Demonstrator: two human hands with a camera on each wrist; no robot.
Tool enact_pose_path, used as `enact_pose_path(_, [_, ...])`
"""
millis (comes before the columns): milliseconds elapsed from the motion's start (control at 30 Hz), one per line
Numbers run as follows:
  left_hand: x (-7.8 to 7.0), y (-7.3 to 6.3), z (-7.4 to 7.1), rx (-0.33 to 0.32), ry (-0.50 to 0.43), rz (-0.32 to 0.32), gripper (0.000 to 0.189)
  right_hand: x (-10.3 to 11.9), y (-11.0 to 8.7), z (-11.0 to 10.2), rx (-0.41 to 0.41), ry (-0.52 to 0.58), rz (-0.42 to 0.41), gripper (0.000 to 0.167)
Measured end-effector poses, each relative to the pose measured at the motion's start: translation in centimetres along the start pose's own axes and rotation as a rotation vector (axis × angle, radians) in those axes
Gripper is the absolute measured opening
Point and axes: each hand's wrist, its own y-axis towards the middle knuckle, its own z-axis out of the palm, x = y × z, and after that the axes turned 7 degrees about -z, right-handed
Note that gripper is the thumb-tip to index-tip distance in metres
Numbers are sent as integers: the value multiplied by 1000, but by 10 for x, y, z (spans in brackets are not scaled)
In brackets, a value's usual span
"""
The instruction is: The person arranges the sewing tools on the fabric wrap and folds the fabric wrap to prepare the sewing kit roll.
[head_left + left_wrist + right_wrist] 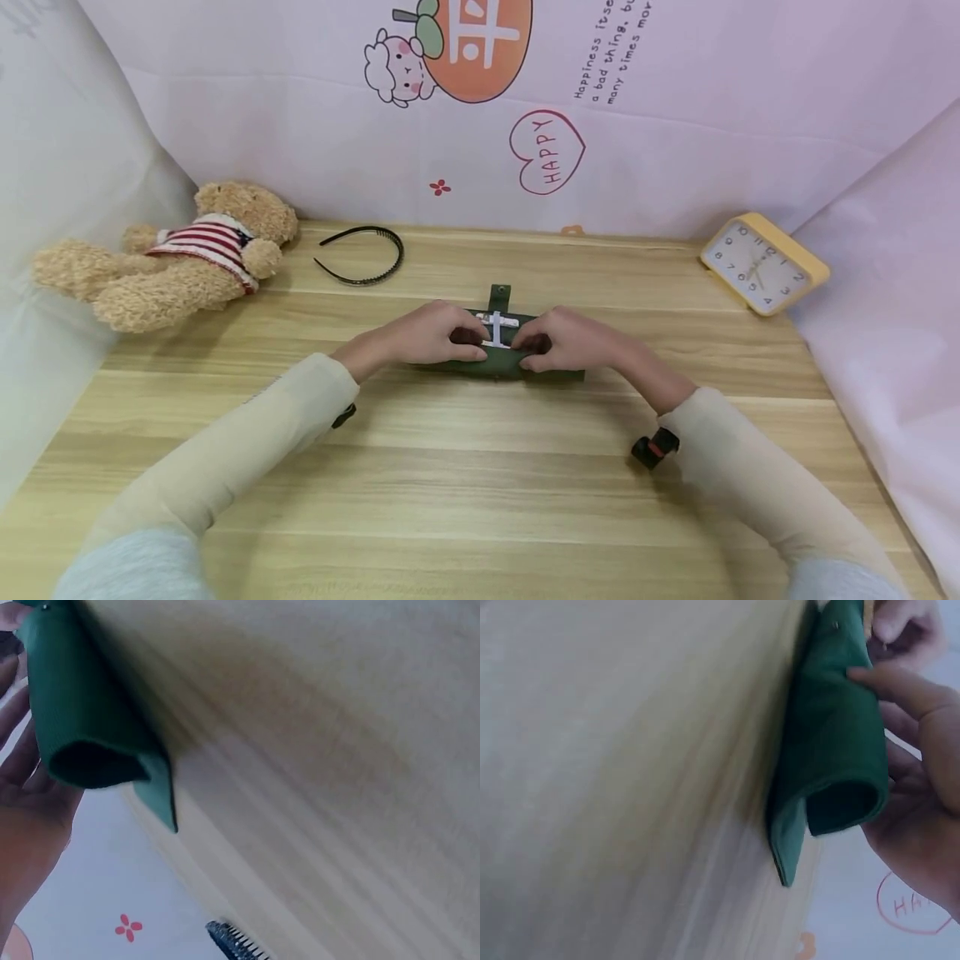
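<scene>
A dark green case of leather-like sheet (498, 361), curled into an open-ended roll, lies at the middle of the table. Its strap with a snap (500, 295) points away from me. In the head view a pale band (496, 330) crosses small whitish items in the fold; their kind cannot be told. My left hand (430, 333) grips the left part of the case, thumb in front. On the other side my right hand (573, 339) grips it the same way. Both wrist views show the roll's hollow end, the green case (86, 697) and the same case (836, 727).
A teddy bear (187, 258) in a striped top lies at the back left. Beside it is a black toothed headband (397, 250). A yellow clock (765, 262) stands at the back right. Printed white cloth (300, 125) walls the wooden table (480, 475) behind and at the sides.
</scene>
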Motion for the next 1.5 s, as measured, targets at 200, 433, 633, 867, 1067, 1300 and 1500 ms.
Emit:
enact_pose_path(200, [1,-1,-1,60,-28,53,29,-14,-1,-7,58,274,3,25])
enact_pose_path(433, [2,0,0,58,-22,23,27,-20,1,-10,68,357,-4,23])
enact_pose_path(633, [3,2,-1,39,-8,-13,28,-27,6,-13,70,355,27,24])
enact_pose_path(867, [10,7,-1,20,-37,-9,21,-32,9,-14,26,346,60,22])
enact_pose_path(1067, [14,9,1,-30,-16,-9,21,-37,12,-14,-7,338,74,18])
enact_pose_path(1300, [8,8,4,-131,51,113,18,-42,14,-12,-59,324,60,15])
enact_pose_path(1500, [3,4,7,-191,183,149,26,-39,14,-9,-143,193,60,11])
